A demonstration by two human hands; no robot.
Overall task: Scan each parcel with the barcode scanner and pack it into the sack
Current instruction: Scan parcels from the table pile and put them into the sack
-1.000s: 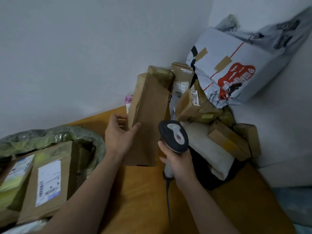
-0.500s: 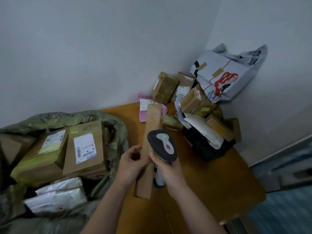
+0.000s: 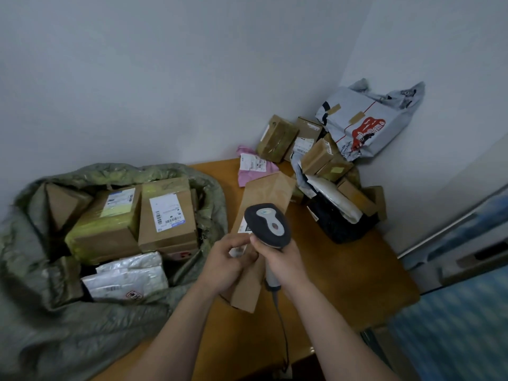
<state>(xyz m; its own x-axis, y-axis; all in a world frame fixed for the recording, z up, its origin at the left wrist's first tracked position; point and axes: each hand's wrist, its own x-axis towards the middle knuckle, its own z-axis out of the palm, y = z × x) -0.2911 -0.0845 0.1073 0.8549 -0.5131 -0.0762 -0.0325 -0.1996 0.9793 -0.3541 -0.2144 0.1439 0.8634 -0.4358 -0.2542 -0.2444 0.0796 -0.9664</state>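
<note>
Left hand [image 3: 228,264] grips the long brown parcel [image 3: 261,213] above the table [image 3: 343,270], right hand [image 3: 286,261] grips the scanner [image 3: 268,225]; aim squarely at the label, then load the sack [image 3: 35,270]

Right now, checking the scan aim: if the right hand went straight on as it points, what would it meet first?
Probably the parcel in the left hand; the right hand holds the scanner just above it, depth unclear.
</note>
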